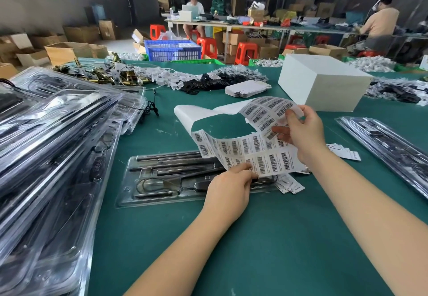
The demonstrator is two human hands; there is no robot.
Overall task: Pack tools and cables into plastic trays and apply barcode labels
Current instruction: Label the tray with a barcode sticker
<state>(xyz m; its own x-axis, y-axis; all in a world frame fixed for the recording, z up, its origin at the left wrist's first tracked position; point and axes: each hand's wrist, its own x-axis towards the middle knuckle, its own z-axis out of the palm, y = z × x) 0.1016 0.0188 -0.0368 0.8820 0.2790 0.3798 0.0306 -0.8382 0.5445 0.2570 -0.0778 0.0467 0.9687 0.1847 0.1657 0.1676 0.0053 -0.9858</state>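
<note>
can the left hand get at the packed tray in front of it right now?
Probably yes for reach: the left hand hovers right over the tray, nothing between. But it is pinching the lower edge of the label sheet, which the right hand also holds, so it would need to let go first.

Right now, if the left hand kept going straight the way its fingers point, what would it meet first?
The left hand already pinches the lower edge of the barcode label sheet. Pushing on, up and to the right, it would probably meet the right hand gripping the same sheet, though depth is unclear.
</note>
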